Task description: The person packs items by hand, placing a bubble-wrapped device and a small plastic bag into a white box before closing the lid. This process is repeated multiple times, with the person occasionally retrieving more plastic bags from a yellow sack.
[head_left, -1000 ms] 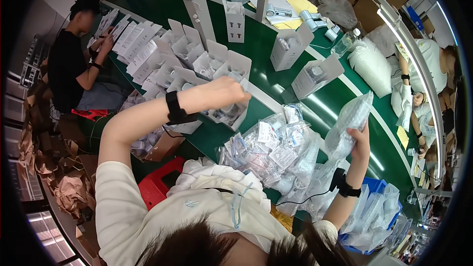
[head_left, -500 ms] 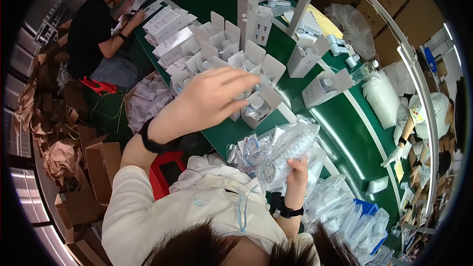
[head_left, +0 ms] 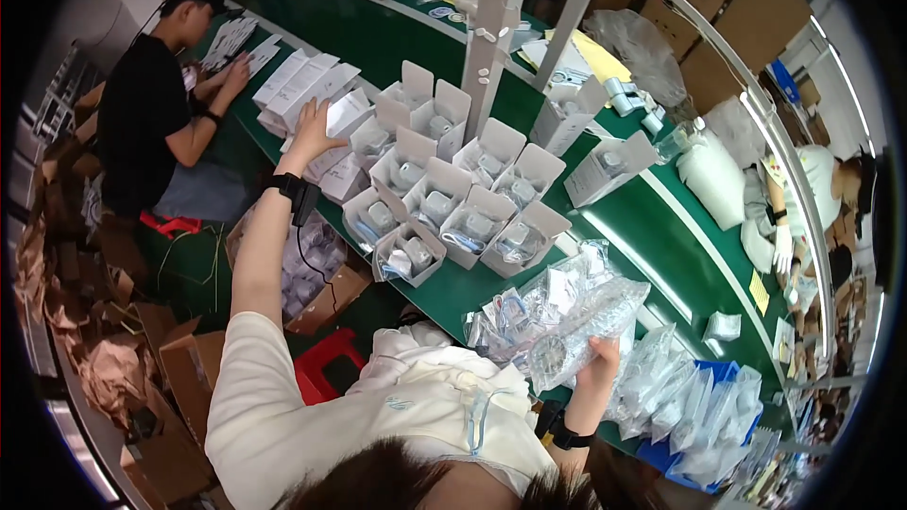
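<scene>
My left hand [head_left: 314,140] is stretched out to the closed white boxes [head_left: 312,85] at the far left of the table. Its fingers are spread at the boxes' near ends, and no box is visibly lifted. In my right hand [head_left: 601,365] is a clear bubble-wrap bag [head_left: 588,331], gripped near its right side; what is inside is hard to make out. Beneath that bag lie several small clear packets [head_left: 505,316] with printed leaflets or cables in them. Between my hands stand several open white boxes [head_left: 436,206], each with wrapped light-grey devices inside.
A blue bin [head_left: 661,458] heaped with clear bags stands at right. Two open boxes stand right of the metal post [head_left: 491,47]. A co-worker [head_left: 151,123] handles papers at far left; another is at far right. A red stool [head_left: 326,364] and cartons are below the table.
My left hand has swung left and away, from above the open boxes to the closed ones. The right hand still grips the bubble-wrap bag. The whole view has shifted.
</scene>
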### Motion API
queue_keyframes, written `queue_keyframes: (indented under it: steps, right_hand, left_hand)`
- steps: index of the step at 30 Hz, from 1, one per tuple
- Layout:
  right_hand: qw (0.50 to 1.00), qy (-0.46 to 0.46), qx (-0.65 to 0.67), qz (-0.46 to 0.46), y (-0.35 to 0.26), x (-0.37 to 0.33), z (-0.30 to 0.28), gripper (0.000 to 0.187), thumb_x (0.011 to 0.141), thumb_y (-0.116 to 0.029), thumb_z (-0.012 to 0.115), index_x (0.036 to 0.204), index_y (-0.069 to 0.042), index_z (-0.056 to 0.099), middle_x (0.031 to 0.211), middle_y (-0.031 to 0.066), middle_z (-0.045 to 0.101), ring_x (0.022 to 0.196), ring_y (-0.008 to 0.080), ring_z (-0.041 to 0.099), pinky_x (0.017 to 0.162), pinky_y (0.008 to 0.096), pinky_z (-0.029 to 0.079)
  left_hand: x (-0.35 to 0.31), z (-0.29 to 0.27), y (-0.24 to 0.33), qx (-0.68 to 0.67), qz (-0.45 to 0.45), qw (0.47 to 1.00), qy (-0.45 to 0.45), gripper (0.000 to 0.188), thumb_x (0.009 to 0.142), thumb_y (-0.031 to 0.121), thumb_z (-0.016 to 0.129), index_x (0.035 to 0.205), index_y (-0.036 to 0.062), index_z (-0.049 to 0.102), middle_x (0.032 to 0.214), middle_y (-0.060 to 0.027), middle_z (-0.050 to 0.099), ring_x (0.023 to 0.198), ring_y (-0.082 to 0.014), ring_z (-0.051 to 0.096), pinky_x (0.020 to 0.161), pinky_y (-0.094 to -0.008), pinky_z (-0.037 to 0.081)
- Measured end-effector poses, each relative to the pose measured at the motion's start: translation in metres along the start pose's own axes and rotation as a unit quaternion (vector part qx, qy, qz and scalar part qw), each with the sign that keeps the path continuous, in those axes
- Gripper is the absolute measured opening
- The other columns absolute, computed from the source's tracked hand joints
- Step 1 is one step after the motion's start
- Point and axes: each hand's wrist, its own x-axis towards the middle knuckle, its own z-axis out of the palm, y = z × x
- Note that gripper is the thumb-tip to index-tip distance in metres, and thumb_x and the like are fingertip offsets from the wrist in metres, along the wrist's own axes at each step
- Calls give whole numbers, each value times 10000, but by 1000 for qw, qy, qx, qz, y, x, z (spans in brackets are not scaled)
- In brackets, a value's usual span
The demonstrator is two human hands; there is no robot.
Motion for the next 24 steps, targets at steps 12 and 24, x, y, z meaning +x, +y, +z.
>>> queue_keyframes:
  steps: [12,24]
  right_hand:
    - [991,-41,31,-122,6,-54,-3,698,728,-376,660,1248,-23,356,1188,163,475,1081,293,482,908,395,404]
    - [996,-45,-28,-77,-5,-25,-18,736,704,-308,686,1253,23,325,1185,134,479,1057,254,503,885,371,423]
  left_hand:
    - [-35,-217,142,-128,-51,982,132,1036,534,153,762,1361,19,153,1207,-212,304,1100,-355,328,935,-392,308]
    - [-120,-140,338,-516,318,766,-213,886,533,200,786,1242,-10,297,1118,-170,339,1091,-347,355,933,-442,302]
